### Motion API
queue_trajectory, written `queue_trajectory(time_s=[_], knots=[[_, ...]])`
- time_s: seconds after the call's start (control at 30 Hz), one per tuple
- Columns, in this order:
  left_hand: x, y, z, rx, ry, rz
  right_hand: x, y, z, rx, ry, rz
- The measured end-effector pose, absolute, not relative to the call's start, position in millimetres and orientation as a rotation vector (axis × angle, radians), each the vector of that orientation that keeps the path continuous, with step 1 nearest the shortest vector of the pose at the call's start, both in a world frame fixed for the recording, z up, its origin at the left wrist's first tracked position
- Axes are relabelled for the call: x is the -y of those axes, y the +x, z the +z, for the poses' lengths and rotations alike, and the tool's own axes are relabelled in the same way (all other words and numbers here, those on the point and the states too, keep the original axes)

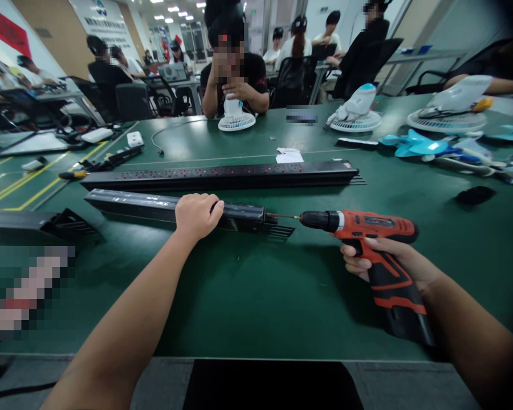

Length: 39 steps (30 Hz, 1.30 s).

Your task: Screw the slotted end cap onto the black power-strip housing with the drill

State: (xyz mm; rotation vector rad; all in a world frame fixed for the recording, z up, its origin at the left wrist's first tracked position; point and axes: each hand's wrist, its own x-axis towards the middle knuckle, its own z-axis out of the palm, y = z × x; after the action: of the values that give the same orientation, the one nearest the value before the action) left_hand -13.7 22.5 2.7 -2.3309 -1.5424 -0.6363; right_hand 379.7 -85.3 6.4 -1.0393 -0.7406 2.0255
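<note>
Tabletop [248, 307], dark green, spreads from the near edge to the far side, where a person sits with both hands on a white fan [236, 117]. A banner [105, 20] on the far-left wall carries writing too small to read. A long black far power strip [239, 173] lies across the middle, left to right. Just nearer lies the shorter near power strip [132, 203], also black and roughly parallel to it.

The cordless drill [367, 228], red and black, is held level at the right and points left; no brand on it is legible. The left forearm stretches out from the near left, and the left hand [196, 215] lies palm down, closed over the near power strip with the fingers curled over its far edge. The right hand [393, 262] is wrapped tight around the drill's handle. The thin bit [282, 216] reaches the strip's right end. A paper slip [289, 156] lies beyond the far strip.
</note>
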Motion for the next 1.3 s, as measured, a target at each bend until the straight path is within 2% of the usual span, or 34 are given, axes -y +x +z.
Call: queue_trajectory(time_s=[1.3], knots=[[-24.2, -13.9, -0.3, 1.527, -2.301, -0.639, 85.8, 378.7, 7.7, 0.709, -1.021, 2.033]])
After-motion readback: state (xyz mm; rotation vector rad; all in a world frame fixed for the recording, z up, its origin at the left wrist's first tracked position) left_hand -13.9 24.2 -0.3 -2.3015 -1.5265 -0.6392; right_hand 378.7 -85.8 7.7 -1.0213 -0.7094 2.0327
